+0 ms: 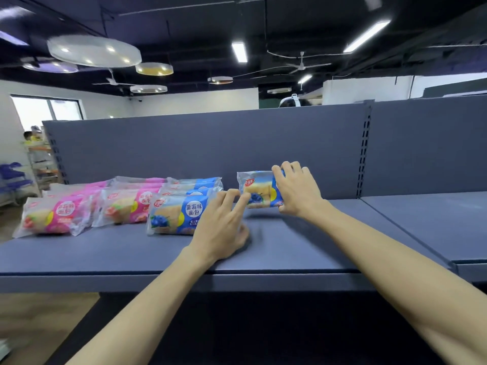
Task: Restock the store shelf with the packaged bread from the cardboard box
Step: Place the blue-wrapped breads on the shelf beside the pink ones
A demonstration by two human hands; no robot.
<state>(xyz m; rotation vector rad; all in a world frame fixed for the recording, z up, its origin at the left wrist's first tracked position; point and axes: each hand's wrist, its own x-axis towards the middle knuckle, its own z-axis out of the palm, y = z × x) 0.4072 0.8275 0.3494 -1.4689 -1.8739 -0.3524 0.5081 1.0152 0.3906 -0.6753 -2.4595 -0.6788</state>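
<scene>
A blue packaged bread stands on the grey shelf, apart from the others. My right hand grips its right end. My left hand reaches toward it with straight fingers, the fingertips touching its lower left corner. To the left lie rows of packages: blue ones in the nearest row, then pink ones and another pink row at the far left. The cardboard box is not in view.
The shelf's grey back panel rises behind the bread. A second shelf section lies to the right, past a slotted upright. A person's head shows above the panel. Other racks stand far left.
</scene>
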